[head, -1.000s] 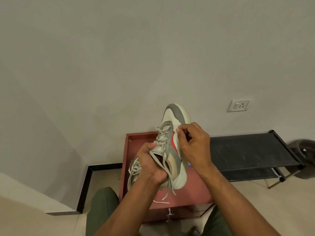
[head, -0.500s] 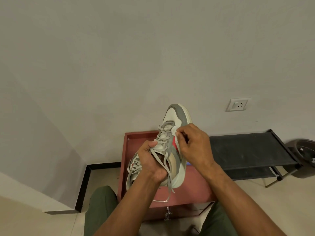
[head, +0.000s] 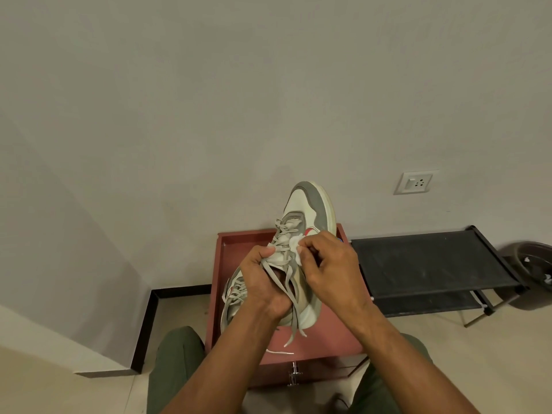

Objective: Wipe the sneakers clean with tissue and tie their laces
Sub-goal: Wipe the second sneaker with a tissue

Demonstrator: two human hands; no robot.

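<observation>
A grey, cream and red sneaker [head: 310,210] is held up in the air, toe pointing away, above a reddish-brown drawer-like table [head: 222,264]. My left hand [head: 263,282] grips it round the tongue and collar, and its loose laces hang down below. My right hand [head: 328,264] pinches a small wad of white tissue [head: 294,245] against the side of the lacing area. A second sneaker [head: 234,297] lies on the table behind my left hand, mostly hidden.
A low black rack [head: 424,264] stands to the right of the table, with a dark bin [head: 534,270] beyond it. A wall socket [head: 415,182] sits above the rack. My knees in green trousers [head: 176,360] frame the table's front.
My right hand has slid the tissue down and left from the sneaker's side toward the laces. The sneaker sits slightly lower in view, and my left hand keeps its grip.
</observation>
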